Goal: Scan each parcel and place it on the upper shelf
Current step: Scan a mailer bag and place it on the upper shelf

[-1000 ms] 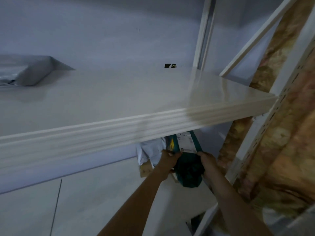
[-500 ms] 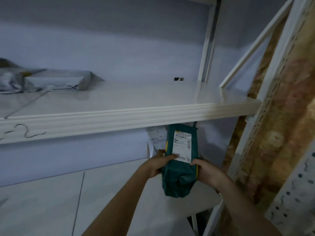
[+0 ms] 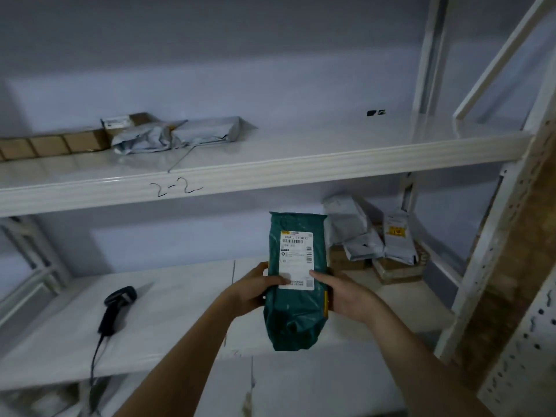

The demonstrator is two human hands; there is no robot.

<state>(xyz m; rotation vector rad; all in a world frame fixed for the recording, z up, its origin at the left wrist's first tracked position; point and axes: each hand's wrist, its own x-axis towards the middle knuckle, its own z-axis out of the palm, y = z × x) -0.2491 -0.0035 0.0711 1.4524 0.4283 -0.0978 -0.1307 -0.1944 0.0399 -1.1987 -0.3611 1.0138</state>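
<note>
A dark green parcel [image 3: 296, 311] with a white barcode label stands upright in front of me, above the lower shelf [image 3: 180, 311]. My left hand [image 3: 255, 291] grips its left edge, thumb on the label. My right hand [image 3: 346, 296] grips its right edge. A black handheld scanner [image 3: 115, 308] with a cable lies on the lower shelf at the left. The upper shelf [image 3: 301, 173], marked "2-2", carries grey bag parcels [image 3: 180, 135] and brown boxes [image 3: 51, 144] at its left.
Several grey bag parcels [image 3: 361, 233] and flat cardboard boxes [image 3: 394, 267] are piled at the back right of the lower shelf. White perforated uprights [image 3: 493, 236] and a diagonal brace [image 3: 496, 58] frame the right side. The upper shelf's right half is bare.
Both hands have drawn the green parcel out from under the upper shelf and toward me. My view has tilted down, bringing the scanner and the pile of parcels into sight.
</note>
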